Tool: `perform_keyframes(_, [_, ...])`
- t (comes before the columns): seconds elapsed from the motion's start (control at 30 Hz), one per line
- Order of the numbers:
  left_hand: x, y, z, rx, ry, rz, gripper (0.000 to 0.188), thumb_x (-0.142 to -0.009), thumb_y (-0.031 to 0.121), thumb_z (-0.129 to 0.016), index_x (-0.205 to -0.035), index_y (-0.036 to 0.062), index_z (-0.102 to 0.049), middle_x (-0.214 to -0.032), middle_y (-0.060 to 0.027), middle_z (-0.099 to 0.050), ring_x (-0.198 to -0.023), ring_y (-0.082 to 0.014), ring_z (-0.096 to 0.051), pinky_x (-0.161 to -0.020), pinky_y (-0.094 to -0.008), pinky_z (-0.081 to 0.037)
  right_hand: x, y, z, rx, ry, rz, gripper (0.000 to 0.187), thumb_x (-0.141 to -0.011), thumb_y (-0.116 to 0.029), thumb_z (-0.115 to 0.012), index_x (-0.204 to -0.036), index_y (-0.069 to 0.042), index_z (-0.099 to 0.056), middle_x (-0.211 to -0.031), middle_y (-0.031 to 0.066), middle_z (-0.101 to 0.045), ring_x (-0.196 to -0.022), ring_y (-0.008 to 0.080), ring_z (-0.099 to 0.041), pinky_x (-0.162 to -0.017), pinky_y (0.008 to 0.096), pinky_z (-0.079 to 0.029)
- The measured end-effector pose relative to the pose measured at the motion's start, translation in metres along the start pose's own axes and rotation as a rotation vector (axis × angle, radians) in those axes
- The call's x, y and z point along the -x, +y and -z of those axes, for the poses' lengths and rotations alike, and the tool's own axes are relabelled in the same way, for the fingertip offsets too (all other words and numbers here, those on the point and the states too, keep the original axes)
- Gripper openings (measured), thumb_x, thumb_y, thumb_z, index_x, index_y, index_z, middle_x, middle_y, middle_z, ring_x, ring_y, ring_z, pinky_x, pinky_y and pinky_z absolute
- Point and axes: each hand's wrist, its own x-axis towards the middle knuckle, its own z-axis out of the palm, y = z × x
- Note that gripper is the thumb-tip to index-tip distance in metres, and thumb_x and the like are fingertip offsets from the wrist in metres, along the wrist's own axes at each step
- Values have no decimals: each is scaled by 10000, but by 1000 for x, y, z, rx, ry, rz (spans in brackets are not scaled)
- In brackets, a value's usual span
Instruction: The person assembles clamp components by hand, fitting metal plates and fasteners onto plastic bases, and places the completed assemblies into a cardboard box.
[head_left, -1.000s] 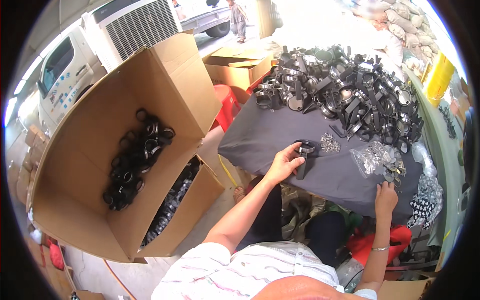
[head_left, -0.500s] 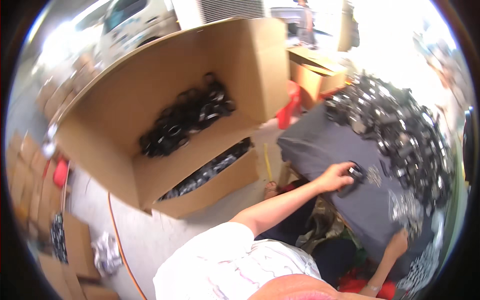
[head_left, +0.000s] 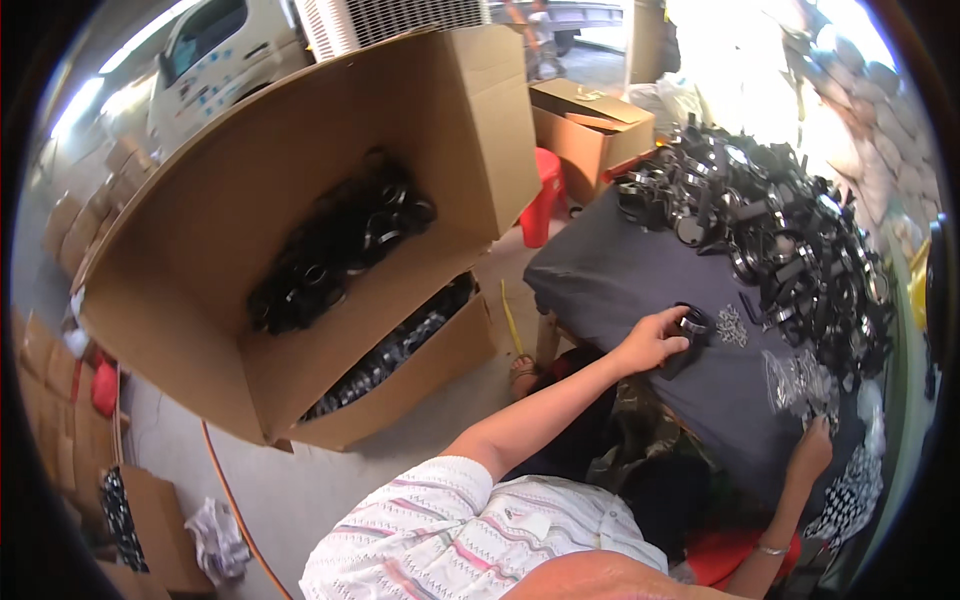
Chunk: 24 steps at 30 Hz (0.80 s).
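Sunlight falls on a work spot outdoors, with a table under a dark grey cloth [head_left: 610, 270] in front of you and a big heap of black clamp parts [head_left: 790, 230] at its far side. Your left hand [head_left: 652, 343] rests on the cloth with its fingers closed around one black ring part [head_left: 692, 322]. Hold it firmly so it does not slip. Just beside it lies a little pile of small shiny bits [head_left: 733, 325]. Your right hand [head_left: 810, 450] is near the table's close edge, next to a clear bag of small metal bits [head_left: 797, 380]; you cannot tell if its fingers pinch anything. Pick one bit at a time so none roll off. To your left a large open cardboard box [head_left: 200, 300] holds more black rings [head_left: 340, 245]. Keep the ring flat on the cloth while you work.
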Motion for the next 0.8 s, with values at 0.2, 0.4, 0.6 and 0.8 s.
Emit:
perform_keyframes(0.2, [3, -5, -9, -43, -8, -5, 597, -769, 45, -606, -1306, -13, -352, -761, -44, -560, -545, -82, -493, -441, -219, -420, -10, -31, 54, -648, 319, 177, 43, -823, -20, -513, -827, 8, -545, -783, 147, -559, -706, 310, -553, -642, 364, -432])
perform_keyframes(0.4, [4, 2, -7, -58, 54, 2, 592, -753, 25, -612, -1290, -4, -364, -805, -64, -566, -569, -90, -508, -467, -235, -426, -39, -117, 57, -937, 489, 374, 90, -773, 21, -587, -861, 4, -574, -825, 145, -611, -766, 303, -600, -682, 352, -472])
perform_keyframes(0.6, [-5, 5, 1, -110, 94, -1, 723, -776, 40, -654, -1367, 6, -240, -822, -77, -575, -608, -98, -520, -469, -218, -444, -55, -196, 22, -1047, 511, 404, 80, -763, -61, -622, -816, -63, -562, -786, 78, -613, -736, 274, -608, -603, 346, -484])
perform_keyframes(0.8, [-2, 2, -7, -113, 53, 10, 723, -790, 96, -661, -1376, 27, -244, -810, -39, -562, -664, -79, -505, -508, -201, -440, -47, -216, -2, -929, 500, 447, 124, -702, -52, -650, -754, -87, -543, -739, 35, -598, -714, 233, -598, -573, 323, -487])
